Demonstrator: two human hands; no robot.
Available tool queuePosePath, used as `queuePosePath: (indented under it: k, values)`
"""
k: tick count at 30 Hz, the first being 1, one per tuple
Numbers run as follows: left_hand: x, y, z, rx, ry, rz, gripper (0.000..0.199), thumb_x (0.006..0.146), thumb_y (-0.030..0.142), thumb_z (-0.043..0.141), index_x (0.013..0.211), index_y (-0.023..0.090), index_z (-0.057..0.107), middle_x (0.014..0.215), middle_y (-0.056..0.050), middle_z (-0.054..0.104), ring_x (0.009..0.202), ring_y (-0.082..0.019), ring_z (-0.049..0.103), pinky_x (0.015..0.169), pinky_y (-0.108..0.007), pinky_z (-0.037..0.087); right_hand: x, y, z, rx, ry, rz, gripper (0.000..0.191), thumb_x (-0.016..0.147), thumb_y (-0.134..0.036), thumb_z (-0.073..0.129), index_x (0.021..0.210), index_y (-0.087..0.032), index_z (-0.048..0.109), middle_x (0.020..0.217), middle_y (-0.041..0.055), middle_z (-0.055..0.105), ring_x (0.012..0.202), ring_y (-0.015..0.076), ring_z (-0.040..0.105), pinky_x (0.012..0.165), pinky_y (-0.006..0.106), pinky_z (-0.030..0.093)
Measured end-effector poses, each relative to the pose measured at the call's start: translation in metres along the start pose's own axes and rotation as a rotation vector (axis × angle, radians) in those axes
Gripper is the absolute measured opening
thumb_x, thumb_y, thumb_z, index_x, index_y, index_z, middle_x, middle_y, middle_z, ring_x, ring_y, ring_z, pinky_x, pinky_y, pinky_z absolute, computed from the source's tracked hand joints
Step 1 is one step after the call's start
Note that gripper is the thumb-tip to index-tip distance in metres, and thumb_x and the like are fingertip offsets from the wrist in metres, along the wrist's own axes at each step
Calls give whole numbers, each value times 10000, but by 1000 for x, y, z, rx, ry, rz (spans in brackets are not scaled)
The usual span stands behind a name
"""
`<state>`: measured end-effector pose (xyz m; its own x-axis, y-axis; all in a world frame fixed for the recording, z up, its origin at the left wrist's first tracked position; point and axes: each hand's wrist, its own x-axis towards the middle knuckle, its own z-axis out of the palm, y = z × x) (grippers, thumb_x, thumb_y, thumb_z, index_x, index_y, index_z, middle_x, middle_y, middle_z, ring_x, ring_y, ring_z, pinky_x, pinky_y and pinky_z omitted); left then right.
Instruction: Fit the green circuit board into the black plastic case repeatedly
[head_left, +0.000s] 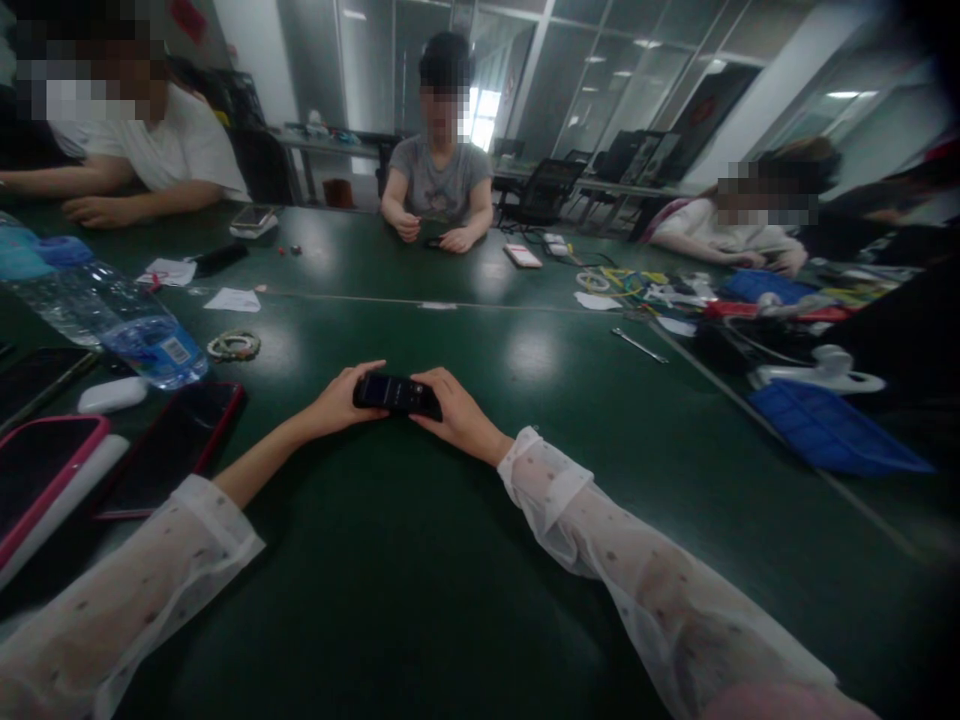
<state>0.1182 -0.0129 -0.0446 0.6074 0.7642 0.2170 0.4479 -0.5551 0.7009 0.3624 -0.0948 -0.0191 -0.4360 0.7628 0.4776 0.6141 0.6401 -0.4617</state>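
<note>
A small black handheld device with a lit screen on its left part and a few small marks on its right part lies sideways between my hands, just over the green table. My left hand grips its left end, the index finger stretched along the far side and the thumb on the near edge. Around the right end closes my right hand, fingers over the top edge. Sheer white dotted sleeves cover both forearms. My palms and some fingertips are hidden.
Left of me are a water bottle, a red-edged phone, a pink-cased phone, a white case and a bracelet. To the right are a wrench and a blue bin. A person sits opposite.
</note>
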Motion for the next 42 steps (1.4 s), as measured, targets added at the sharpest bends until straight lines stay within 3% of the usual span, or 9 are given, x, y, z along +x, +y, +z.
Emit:
queuePosePath:
  k: [18, 42]
  values:
    - [-1, 12, -5, -303, -109, -16, 782, 735, 276, 692, 1412, 272, 302, 1405, -102, 450, 1288, -284, 440, 1058, -507, 337, 0, 9, 2, 109, 25, 74, 538, 798, -237, 671, 1262, -224, 398, 1172, 84, 525, 1099, 223, 545, 957, 448, 476]
    - [0, 10, -3, -317, -46, -18, 699, 765, 269, 653, 1387, 222, 338, 1347, -117, 501, 1206, -266, 515, 1025, -489, 376, 1, 16, 4, 227, 53, 161, 521, 782, -260, 694, 1234, -214, 440, 1204, 92, 554, 1137, 226, 555, 973, 452, 461]
